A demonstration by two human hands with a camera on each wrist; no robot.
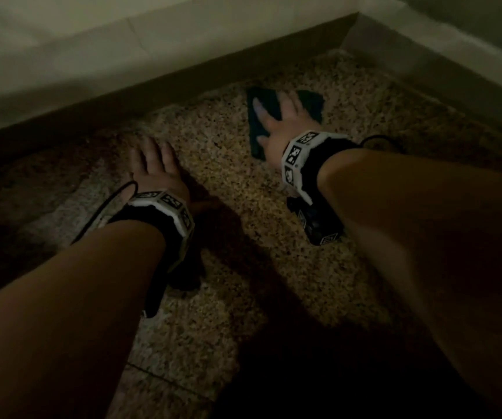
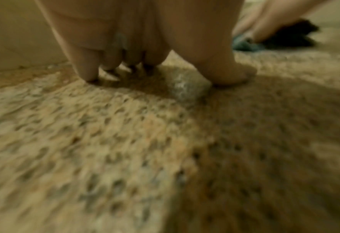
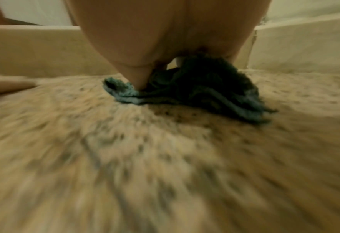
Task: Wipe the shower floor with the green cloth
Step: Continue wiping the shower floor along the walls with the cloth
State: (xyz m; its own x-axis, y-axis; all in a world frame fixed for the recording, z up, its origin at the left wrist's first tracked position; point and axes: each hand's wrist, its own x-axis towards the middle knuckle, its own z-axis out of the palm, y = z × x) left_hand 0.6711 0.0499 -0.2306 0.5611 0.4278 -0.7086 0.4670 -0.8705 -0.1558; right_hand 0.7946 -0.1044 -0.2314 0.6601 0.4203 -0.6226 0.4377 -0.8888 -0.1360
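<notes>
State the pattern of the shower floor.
The shower floor is speckled tan with dark flecks, clearest in the head view.

The cloth (image 1: pixel 262 116) lies on the shower floor (image 1: pixel 222 164) near the far corner, where the back curb (image 1: pixel 153 40) meets the side wall (image 1: pixel 443 46). The right hand (image 1: pixel 277 122) rests flat on top of the cloth, fingers spread toward that corner. The left hand (image 1: pixel 153 167) presses on the bare floor to the left of the cloth and nearer the person, well apart from it, just before the back curb.
</notes>
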